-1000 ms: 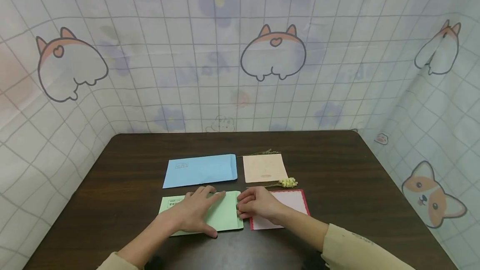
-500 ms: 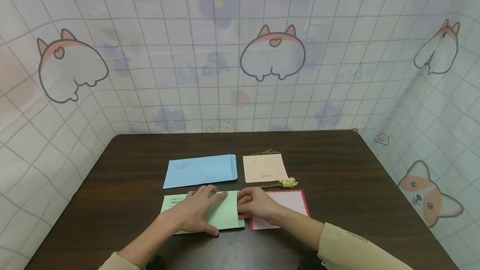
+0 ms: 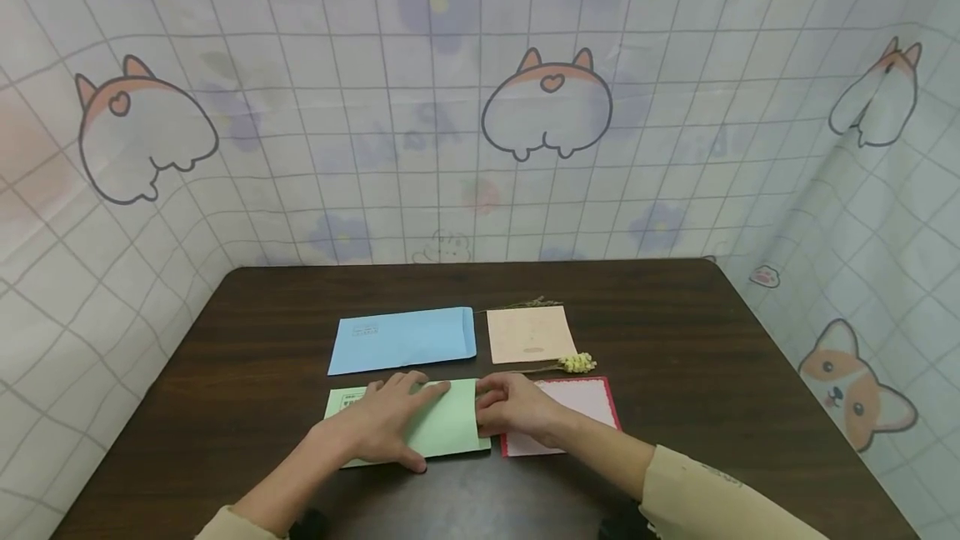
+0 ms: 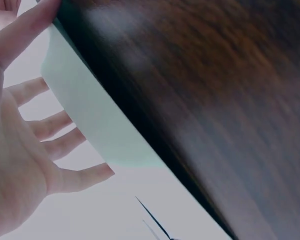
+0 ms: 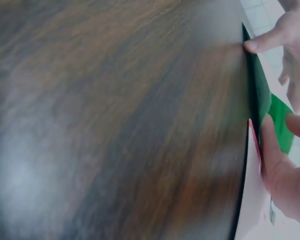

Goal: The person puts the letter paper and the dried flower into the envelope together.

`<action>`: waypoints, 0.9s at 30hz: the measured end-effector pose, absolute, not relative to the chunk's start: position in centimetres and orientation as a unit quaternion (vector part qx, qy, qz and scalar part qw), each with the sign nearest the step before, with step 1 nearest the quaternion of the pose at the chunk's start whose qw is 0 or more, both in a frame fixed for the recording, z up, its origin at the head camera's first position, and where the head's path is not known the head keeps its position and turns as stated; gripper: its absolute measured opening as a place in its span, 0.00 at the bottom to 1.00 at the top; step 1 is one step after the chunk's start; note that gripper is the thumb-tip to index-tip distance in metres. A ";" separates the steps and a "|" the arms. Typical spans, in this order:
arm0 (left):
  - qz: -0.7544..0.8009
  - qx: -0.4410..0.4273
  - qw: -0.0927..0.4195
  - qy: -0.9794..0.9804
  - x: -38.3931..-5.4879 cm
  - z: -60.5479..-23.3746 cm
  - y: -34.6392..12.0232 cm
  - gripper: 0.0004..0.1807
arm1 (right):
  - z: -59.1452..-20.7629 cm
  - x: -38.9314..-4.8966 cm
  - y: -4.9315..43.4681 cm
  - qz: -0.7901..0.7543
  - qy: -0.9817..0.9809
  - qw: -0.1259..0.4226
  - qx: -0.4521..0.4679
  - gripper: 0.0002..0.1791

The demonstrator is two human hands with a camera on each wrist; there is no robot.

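Observation:
In the head view a pale green envelope (image 3: 448, 423) with printed marks lies on the near part of the table. My left hand (image 3: 390, 423) rests on it, fingers spread across the top and thumb at the near edge; the left wrist view shows those fingers (image 4: 65, 150) fairly straight on the paper. At the envelope's right end, the fingers of my right hand (image 3: 517, 411) are bent around its mouth. The right wrist view shows the mouth's bright green inside (image 5: 281, 122) between thumb and finger. Some right fingertips are hidden behind the lifted paper.
A white card with a red border (image 3: 588, 402) lies partly under my right forearm. Behind are a blue envelope (image 3: 405, 342), a beige card (image 3: 529, 333), a yellow flower sprig (image 3: 576, 363) and a dried sprig (image 3: 538, 303). A patterned cloth (image 3: 450, 190) surrounds the table (image 3: 262, 340).
The top layer at the green envelope's right end has lifted, covering more of my right fingertips. The envelope has shifted slightly right. My left hand stays nearly in place.

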State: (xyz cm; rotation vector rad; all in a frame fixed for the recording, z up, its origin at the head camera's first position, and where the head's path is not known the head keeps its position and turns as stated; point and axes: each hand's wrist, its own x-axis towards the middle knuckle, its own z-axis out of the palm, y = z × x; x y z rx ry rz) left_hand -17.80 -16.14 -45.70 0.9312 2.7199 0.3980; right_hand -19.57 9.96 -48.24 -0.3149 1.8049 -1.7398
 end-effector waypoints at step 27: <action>0.132 0.316 0.131 0.930 -17.8 -45.8 -16.1 0.56 | -45.8 -20.2 21.8 -0.523 0.823 0.178 -0.135 0.14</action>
